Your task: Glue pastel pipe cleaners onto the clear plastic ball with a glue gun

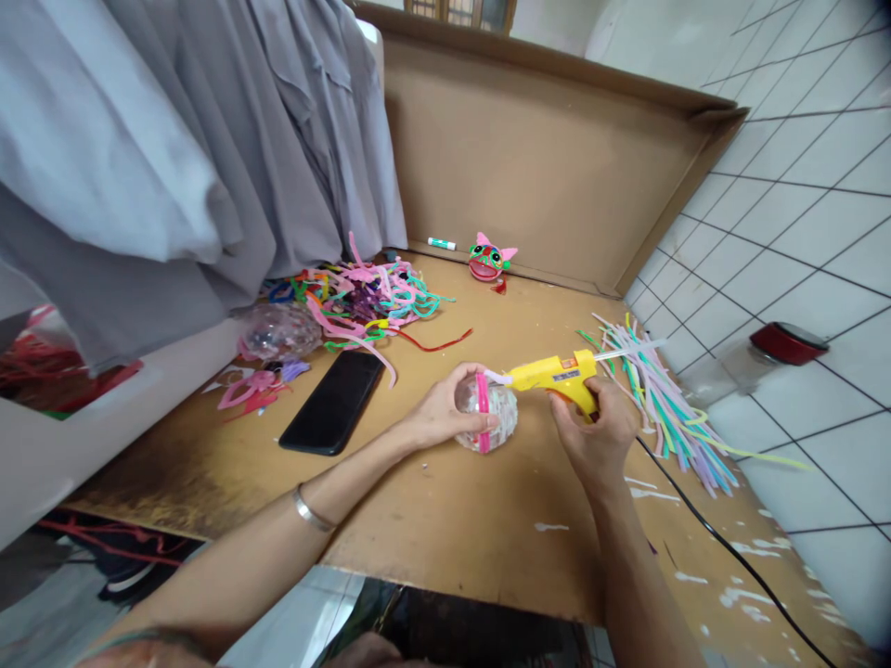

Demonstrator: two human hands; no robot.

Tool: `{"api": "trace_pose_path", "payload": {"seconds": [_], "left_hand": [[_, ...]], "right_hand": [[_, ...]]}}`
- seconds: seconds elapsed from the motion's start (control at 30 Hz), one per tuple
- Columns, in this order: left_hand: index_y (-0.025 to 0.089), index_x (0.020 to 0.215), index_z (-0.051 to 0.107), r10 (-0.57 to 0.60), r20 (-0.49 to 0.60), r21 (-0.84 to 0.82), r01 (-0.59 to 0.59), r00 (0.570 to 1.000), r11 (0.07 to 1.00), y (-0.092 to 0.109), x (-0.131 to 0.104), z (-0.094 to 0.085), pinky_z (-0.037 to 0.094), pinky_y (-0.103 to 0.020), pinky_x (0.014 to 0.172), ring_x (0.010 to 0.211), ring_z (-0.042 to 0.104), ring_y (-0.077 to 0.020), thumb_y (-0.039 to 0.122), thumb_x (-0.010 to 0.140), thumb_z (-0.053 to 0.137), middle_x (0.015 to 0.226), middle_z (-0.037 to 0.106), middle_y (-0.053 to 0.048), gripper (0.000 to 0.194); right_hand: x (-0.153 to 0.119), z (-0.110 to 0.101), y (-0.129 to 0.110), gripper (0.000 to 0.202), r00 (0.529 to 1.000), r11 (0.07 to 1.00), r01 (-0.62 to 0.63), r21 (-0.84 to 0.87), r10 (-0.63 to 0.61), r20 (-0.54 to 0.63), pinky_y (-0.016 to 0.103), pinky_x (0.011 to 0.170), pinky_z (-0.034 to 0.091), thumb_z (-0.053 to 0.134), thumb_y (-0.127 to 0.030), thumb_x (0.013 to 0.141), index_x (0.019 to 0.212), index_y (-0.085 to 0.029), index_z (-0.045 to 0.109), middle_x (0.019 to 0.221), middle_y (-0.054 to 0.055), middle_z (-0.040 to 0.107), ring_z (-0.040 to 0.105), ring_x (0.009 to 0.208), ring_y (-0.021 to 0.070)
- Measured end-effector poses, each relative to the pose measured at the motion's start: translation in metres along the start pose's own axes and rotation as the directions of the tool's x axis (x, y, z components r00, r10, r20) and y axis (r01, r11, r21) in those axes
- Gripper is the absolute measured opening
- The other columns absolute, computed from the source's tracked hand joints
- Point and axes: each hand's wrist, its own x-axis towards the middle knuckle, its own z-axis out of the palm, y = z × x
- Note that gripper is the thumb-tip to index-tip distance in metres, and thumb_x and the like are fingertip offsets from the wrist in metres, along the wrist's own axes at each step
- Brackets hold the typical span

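My left hand [452, 408] is closed around a clear, round plastic ball [502, 417] that has a bright pink pipe cleaner strip [483, 413] running over it. In my right hand [599, 427] is a yellow hot glue gun [553, 373], gripped by its handle. Its nozzle points left at the ball's upper edge, touching or very close to the pink strip. From the gun's back end sticks a translucent glue stick [630, 349]. A black cord [710, 533] trails off to the lower right.
A black phone [332, 402] lies left of my hands, near a heap of colourful pipe cleaners [382, 292] and another clear plastic ball [278, 331]. More pipe cleaners [668, 408] lie at right beside a red-lidded jar [786, 343]. Against the cardboard [543, 176] sit a decorated animal head [487, 260] and a marker [441, 244].
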Motion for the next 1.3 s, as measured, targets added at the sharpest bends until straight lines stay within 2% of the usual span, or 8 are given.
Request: {"api": "trace_pose_path", "payload": {"seconds": [0.63, 0.97, 1.3], "left_hand": [[0.019, 0.117, 0.051, 0.016, 0.011, -0.005, -0.016, 1.000, 1.000, -0.0057, 0.0002, -0.0012, 0.047, -0.032, 0.086, 0.092, 0.060, -0.0195, 0.036, 0.062, 0.083, 0.102, 0.061, -0.003, 0.066], [0.019, 0.116, 0.051, 0.008, 0.008, -0.016, -0.007, 1.000, 1.000, -0.0048, 0.0005, -0.0004, 0.048, -0.031, 0.086, 0.091, 0.060, -0.0190, 0.033, 0.061, 0.083, 0.100, 0.060, -0.003, 0.065], [0.019, 0.114, 0.050, -0.007, 0.014, -0.033, 0.007, 1.000, 0.999, -0.0013, 0.0001, 0.0004, 0.047, -0.031, 0.085, 0.090, 0.059, -0.0185, 0.033, 0.060, 0.083, 0.099, 0.059, -0.002, 0.065]], "right_hand": [[-0.0023, 0.0016, 0.0010, 0.022, 1.000, 0.999, 0.018, 0.028, -0.017, -0.013, 0.029, 0.064, 0.050, 0.067, -0.035, 0.084, 0.096, -0.021, 0.056, 0.082, 0.004, 0.066, 0.065, 0.072, 0.0183], [-0.0017, 0.0017, 0.0010, 0.022, 1.000, 0.999, 0.002, 0.033, -0.002, -0.007, 0.029, 0.060, 0.049, 0.067, -0.036, 0.084, 0.094, -0.021, 0.056, 0.081, 0.003, 0.066, 0.063, 0.068, 0.0174], [0.0015, -0.0014, 0.0003, 0.020, 0.999, 0.999, 0.027, 0.028, -0.026, -0.030, 0.030, 0.064, 0.049, 0.068, -0.033, 0.082, 0.093, -0.021, 0.055, 0.079, 0.003, 0.066, 0.064, 0.069, 0.0177]]}}
